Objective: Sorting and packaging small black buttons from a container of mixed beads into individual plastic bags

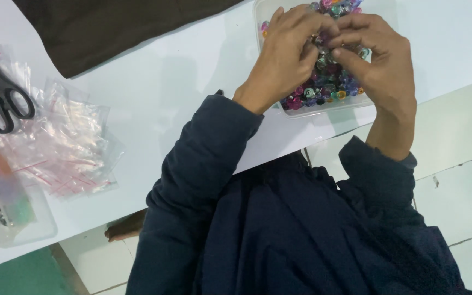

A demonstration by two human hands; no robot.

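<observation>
Clear plastic tub (323, 111) holds coloured beads (329, 82); both hands seemingly pinch some.

I see a white table (181, 82) filling the upper left and centre of the frame, its near edge running diagonally from lower left to upper right. Surface is smooth and evenly lit; soft shadows fall on it, no hard glare. A dark brown cloth (110, 27) covers the table's top-left corner area. Floor at right and bottom is white tile (460, 180) with thin dark grout lines. A green patch of floor (23, 276) sits at lower left. No walls or windows in view.
</observation>
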